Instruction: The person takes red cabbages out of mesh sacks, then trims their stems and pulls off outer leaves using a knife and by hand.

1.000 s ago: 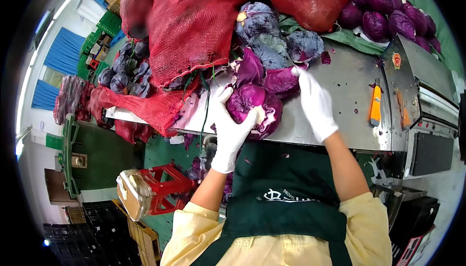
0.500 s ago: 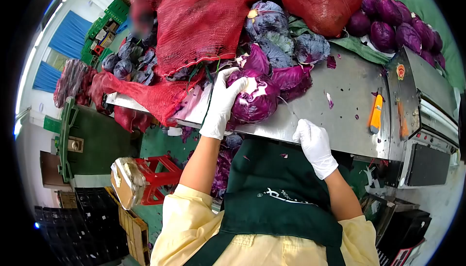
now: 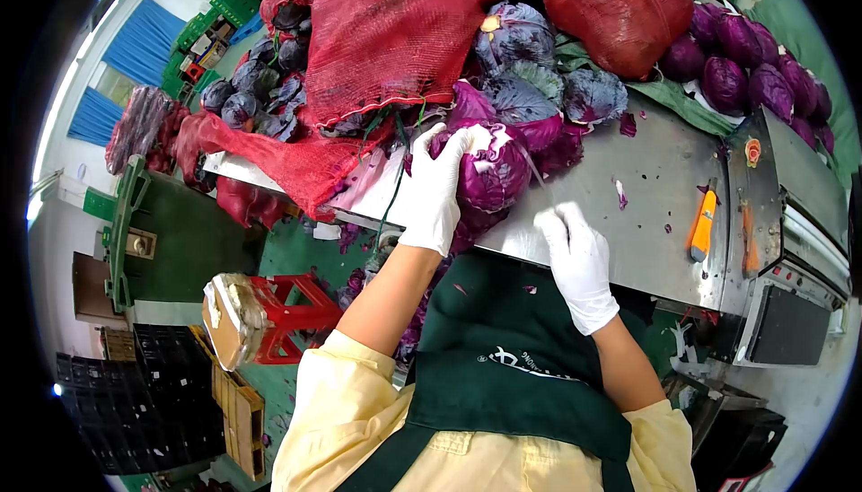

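Here, left fingers (image 3: 453,153) grasp cabbage (image 3: 498,182); right fingers (image 3: 571,215) curled, grip unclear; apron (image 3: 521,402) shows "NONG".

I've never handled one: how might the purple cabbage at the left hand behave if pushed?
Its rounded shape suggests the cabbage could roll without the left hand against it. Tightly wrapped leaves suggest it's firm, probably fairly heavy. Its shiny surface may be slippery.

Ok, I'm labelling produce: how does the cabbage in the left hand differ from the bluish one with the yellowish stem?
The held red cabbage is glossy purple; the rear red cabbage is dull bluish. The held one shows a broad white patch, the rear one a yellowish stem. The left hand grips the former; the latter lies untouched. Both are rounded heads.
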Motion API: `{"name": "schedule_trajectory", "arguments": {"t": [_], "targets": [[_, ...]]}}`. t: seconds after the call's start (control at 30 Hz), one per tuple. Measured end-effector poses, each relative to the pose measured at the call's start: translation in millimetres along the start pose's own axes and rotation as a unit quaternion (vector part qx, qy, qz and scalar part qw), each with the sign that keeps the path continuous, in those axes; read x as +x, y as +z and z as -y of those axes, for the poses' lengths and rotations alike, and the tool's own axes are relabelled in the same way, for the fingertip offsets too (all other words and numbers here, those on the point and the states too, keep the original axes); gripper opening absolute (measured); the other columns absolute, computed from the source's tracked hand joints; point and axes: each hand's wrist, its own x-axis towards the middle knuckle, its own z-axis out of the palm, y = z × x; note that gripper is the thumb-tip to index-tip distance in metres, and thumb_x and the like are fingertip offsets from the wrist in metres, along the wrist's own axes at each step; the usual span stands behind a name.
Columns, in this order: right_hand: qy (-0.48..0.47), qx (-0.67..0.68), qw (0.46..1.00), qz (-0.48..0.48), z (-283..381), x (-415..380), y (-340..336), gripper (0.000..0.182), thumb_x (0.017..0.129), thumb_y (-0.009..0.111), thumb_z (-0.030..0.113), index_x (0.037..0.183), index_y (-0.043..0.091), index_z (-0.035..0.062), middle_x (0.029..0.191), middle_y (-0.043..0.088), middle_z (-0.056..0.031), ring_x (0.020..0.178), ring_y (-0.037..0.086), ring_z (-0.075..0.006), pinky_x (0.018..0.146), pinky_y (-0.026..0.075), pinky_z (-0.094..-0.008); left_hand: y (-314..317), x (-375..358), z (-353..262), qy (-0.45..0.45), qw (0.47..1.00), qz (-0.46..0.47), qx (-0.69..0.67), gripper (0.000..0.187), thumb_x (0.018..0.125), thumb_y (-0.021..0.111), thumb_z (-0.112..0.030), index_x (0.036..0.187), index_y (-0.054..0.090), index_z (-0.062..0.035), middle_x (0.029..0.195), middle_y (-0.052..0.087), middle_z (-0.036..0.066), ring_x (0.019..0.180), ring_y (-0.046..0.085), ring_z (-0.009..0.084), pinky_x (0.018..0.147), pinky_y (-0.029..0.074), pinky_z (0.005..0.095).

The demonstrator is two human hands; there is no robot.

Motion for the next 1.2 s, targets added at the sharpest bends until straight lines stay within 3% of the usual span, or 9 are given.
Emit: {"name": "schedule_trajectory", "arguments": {"t": [0.07, 0.17, 0.33, 0.63, 0.7, 0.8, 1.0, 1.13, 1.2], "targets": [[-0.062, -0.001, 0.996, -0.064, 9, 10, 3, 0.034, 0.100, 0.055, 0.034, 0.123, 0.061, 0.0105, 0.063, 0.063, -0.0112, 0.058, 0.064, -0.0330, 0.055, 0.047, -0.0437, 8, -14, -4, -0.003, 0.999, -0.041, 0.003, 0.066, 0.085, 0.078, -0.021, 0.137, 0.045, 0.0013, 0.131, 0.053, 0.016, 0.116, 0.054, 0.0225, 0.101, 0.044, 0.0340], [-0.035, -0.126, 0.991, 0.030, 22, 19, 2, 0.058, 0.099, 0.056, 0.027, 0.152, 0.037, 0.0161, 0.059, 0.059, -0.0102, 0.050, 0.059, -0.0308, 0.051, 0.045, -0.0436, 15, -25, -4, 0.018, 0.996, -0.090, 0.022, 0.066, 0.085, 0.077, -0.022, 0.137, 0.044, 0.0023, 0.132, 0.052, 0.016, 0.119, 0.052, 0.0232, 0.104, 0.042, 0.0340], [-0.027, -0.157, 0.987, 0.037, 18, 19, 23, 0.061, 0.098, 0.057, 0.028, 0.154, 0.035, 0.0226, 0.066, 0.062, -0.0103, 0.053, 0.061, -0.0307, 0.051, 0.047, -0.0423, 25, -39, 1, 0.061, 0.986, -0.145, 0.051, 0.067, 0.085, 0.078, -0.024, 0.137, 0.044, 0.0009, 0.134, 0.047, 0.016, 0.121, 0.049, 0.0228, 0.106, 0.039, 0.0346], [-0.037, -0.191, 0.981, 0.004, 12, 23, 27, 0.049, 0.099, 0.054, 0.032, 0.148, 0.046, 0.0317, 0.075, 0.066, -0.0107, 0.057, 0.062, -0.0320, 0.055, 0.049, -0.0424, 34, -47, -7, 0.066, 0.985, -0.159, 0.032, 0.069, 0.083, 0.079, -0.023, 0.137, 0.044, 0.0011, 0.133, 0.048, 0.017, 0.121, 0.050, 0.0247, 0.104, 0.041, 0.0352], [-0.004, -0.005, 0.999, -0.052, 5, 27, 27, 0.040, 0.102, 0.049, 0.035, 0.141, 0.054, 0.0326, 0.086, 0.070, -0.0128, 0.063, 0.064, -0.0322, 0.059, 0.051, -0.0390, 33, -42, -8, 0.060, 0.983, -0.168, 0.033, 0.068, 0.083, 0.079, -0.023, 0.136, 0.045, 0.0013, 0.132, 0.048, 0.017, 0.120, 0.050, 0.0246, 0.104, 0.041, 0.0352], [0.142, 0.045, 0.989, -0.017, -17, 29, 15, 0.041, 0.105, 0.042, 0.037, 0.133, 0.062, 0.0142, 0.114, 0.069, -0.0150, 0.103, 0.067, -0.0267, 0.091, 0.048, -0.0351, 31, -42, -11, 0.049, 0.982, -0.177, 0.039, 0.068, 0.082, 0.080, -0.023, 0.136, 0.045, 0.0017, 0.131, 0.050, 0.018, 0.120, 0.051, 0.0252, 0.104, 0.041, 0.0355], [0.142, -0.019, 0.990, 0.005, -23, 35, 2, 0.047, 0.102, 0.047, 0.043, 0.141, 0.052, 0.0174, 0.123, 0.067, -0.0165, 0.107, 0.066, -0.0331, 0.093, 0.048, -0.0395, 30, -37, -5, 0.052, 0.980, -0.185, 0.041, 0.069, 0.081, 0.080, -0.024, 0.135, 0.046, 0.0015, 0.132, 0.050, 0.018, 0.120, 0.051, 0.0257, 0.104, 0.041, 0.0359], [0.209, -0.087, 0.973, 0.043, -4, 58, 11, 0.056, 0.088, 0.066, 0.052, 0.129, 0.057, 0.0146, 0.089, 0.068, -0.0103, 0.086, 0.067, -0.0311, 0.078, 0.049, -0.0429, 25, -32, 3, 0.071, 0.979, -0.184, 0.042, 0.068, 0.081, 0.080, -0.023, 0.135, 0.046, 0.0012, 0.132, 0.050, 0.019, 0.121, 0.051, 0.0258, 0.104, 0.041, 0.0361], [0.180, -0.132, 0.974, 0.046, -27, 67, 20, 0.028, 0.090, 0.060, 0.040, 0.095, 0.065, 0.0124, 0.085, 0.069, -0.0132, 0.085, 0.067, -0.0353, 0.077, 0.049, -0.0482, 22, -38, -3, 0.063, 0.984, -0.164, 0.039, 0.067, 0.082, 0.079, -0.024, 0.135, 0.047, 0.0003, 0.131, 0.051, 0.018, 0.118, 0.052, 0.0257, 0.103, 0.041, 0.0361]]}}
